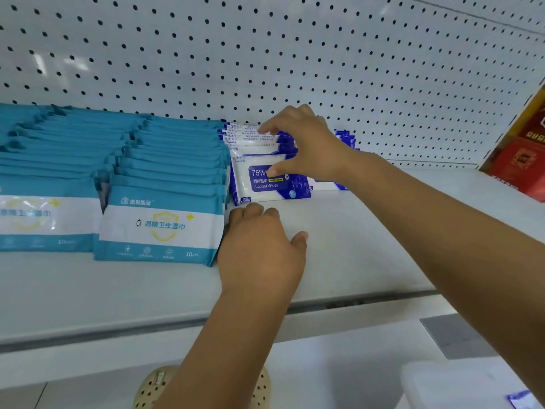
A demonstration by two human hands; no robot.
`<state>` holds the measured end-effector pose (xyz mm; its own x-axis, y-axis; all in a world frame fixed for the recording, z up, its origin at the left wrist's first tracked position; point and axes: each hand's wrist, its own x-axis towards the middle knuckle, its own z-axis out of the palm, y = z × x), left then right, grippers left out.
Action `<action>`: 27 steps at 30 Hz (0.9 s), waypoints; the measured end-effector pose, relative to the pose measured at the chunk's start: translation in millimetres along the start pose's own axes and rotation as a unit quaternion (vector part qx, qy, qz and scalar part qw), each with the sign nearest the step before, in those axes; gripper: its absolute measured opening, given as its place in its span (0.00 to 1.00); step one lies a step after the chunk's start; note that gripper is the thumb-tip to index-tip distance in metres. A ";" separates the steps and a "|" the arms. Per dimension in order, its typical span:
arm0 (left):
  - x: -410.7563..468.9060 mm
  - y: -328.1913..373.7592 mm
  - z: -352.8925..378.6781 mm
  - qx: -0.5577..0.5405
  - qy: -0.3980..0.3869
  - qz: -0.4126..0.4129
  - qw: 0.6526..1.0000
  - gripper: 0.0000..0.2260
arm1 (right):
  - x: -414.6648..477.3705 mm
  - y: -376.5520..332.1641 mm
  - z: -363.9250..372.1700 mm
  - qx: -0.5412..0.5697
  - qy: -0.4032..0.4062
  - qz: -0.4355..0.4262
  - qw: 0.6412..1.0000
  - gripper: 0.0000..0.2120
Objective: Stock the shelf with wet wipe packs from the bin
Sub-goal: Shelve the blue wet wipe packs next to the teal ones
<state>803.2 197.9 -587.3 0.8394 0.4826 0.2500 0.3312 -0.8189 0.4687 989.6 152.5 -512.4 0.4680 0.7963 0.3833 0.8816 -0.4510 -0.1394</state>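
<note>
Blue-and-white packs point(265, 180) stand in a row, pinched front to back by the right hand point(306, 146). The left hand point(259, 249) rests just before them, fingers curled, empty, beside teal packs point(165, 202).

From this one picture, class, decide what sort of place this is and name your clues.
Most likely a shop aisle: a white pegboard back panel, a shelf with rows of identical teal wipe packs, and blue alcohol wipe packs beside them.
</note>
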 end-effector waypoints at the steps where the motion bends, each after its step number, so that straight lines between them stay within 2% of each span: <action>1: -0.4 -0.2 0.4 -0.001 0.002 0.001 1.000 0.25 | -3.2 2.7 -0.2 -0.011 -0.009 0.003 1.000 0.34; 4: -1.7 -0.6 1.3 -0.006 0.002 0.001 1.000 0.25 | -9.1 5.8 8.2 -0.031 -0.005 0.008 0.999 0.31; 8: -1.1 -1.4 2.9 -0.007 0.003 -0.003 1.000 0.25 | -11.1 1.5 17.7 -0.045 0.039 0.015 0.998 0.28; 10: -0.4 -0.9 3.7 -0.004 0.001 -0.008 1.000 0.26 | -15.0 -0.4 16.5 -0.026 0.046 0.019 0.998 0.27; 13: 0.6 0.5 5.5 0.002 0.000 -0.011 1.000 0.26 | -24.2 0.1 10.8 0.011 -0.009 0.037 0.999 0.30; 15: 0.8 0.4 6.6 0.002 0.003 -0.013 1.000 0.26 | -28.3 1.2 10.2 -0.032 -0.051 0.038 0.997 0.34; 18: 1.1 0.2 7.0 0.005 0.002 -0.017 1.000 0.27 | -28.4 2.9 11.8 -0.064 -0.069 0.050 0.994 0.36; 27: 2.3 1.4 4.7 0.026 -0.016 -0.013 0.999 0.33 | -13.6 8.7 31.3 -0.023 0.048 0.021 0.998 0.34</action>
<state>807.6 196.5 -590.1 0.8434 0.4938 0.2117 0.3733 -0.8220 0.4301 992.8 150.4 -547.4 0.4935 0.7352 0.4647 0.8570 -0.5023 -0.1155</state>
